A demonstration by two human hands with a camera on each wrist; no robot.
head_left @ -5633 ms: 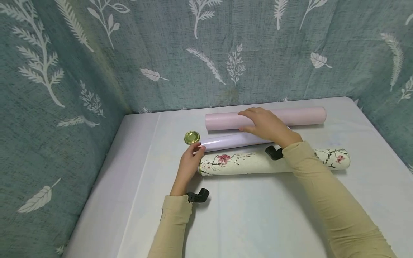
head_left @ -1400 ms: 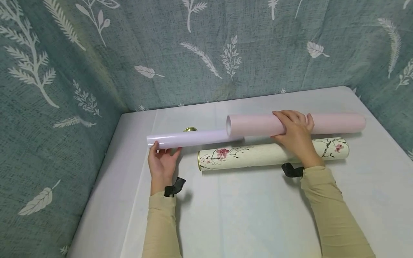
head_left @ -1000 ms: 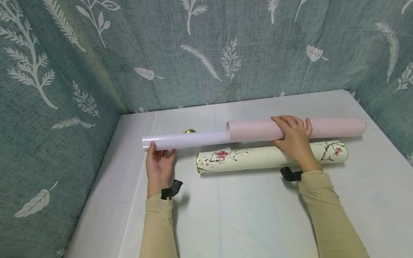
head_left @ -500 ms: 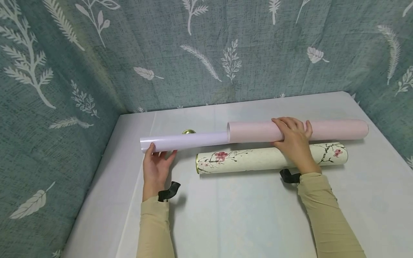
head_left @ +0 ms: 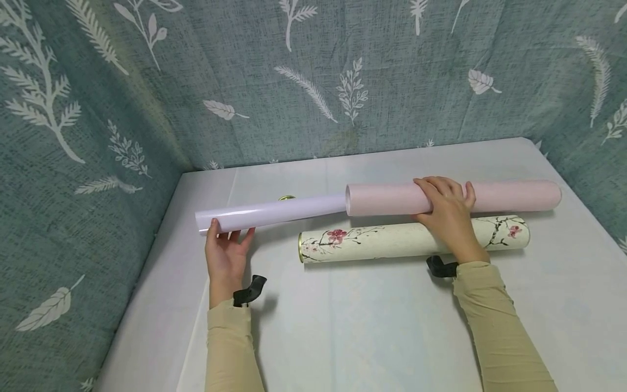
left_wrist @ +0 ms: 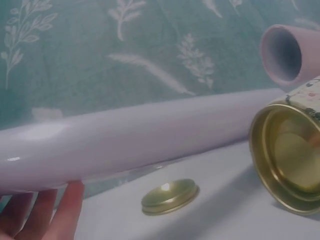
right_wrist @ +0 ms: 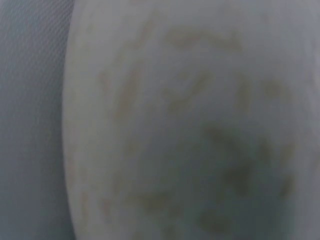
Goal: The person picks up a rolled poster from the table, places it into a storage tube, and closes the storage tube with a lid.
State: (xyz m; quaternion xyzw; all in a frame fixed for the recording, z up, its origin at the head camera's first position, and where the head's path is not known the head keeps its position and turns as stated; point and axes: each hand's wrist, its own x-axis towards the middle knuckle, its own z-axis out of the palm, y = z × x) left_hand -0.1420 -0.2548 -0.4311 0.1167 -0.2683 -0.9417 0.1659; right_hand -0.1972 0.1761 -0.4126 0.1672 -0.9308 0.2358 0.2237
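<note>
My left hand (head_left: 227,256) holds the left end of a glossy pale lilac-white roll (head_left: 274,212), thumb in front and fingers beneath. My right hand (head_left: 448,212) grips a thicker pink tube (head_left: 384,200) from above, near its middle. In the head view the roll's right end meets the tube's left edge. The left wrist view shows the pink tube's open mouth (left_wrist: 282,54) with nothing in it, and the roll (left_wrist: 125,135) passing lower down. Below my right hand lies a cream tube with plum-blossom print (head_left: 362,243); its pale surface fills the blurred right wrist view.
A small gold lid (left_wrist: 170,196) lies on the white-covered table (head_left: 372,316), mostly hidden behind the roll in the head view. The blossom tube's gold-rimmed end (left_wrist: 287,157) faces left. A green leaf-patterned curtain (head_left: 264,81) stands behind and at the sides.
My left hand has drawn the white roll leftward and tilted its left end slightly down. My right hand earlier took hold of the pink tube and shifted it right; lately it barely moves.
</note>
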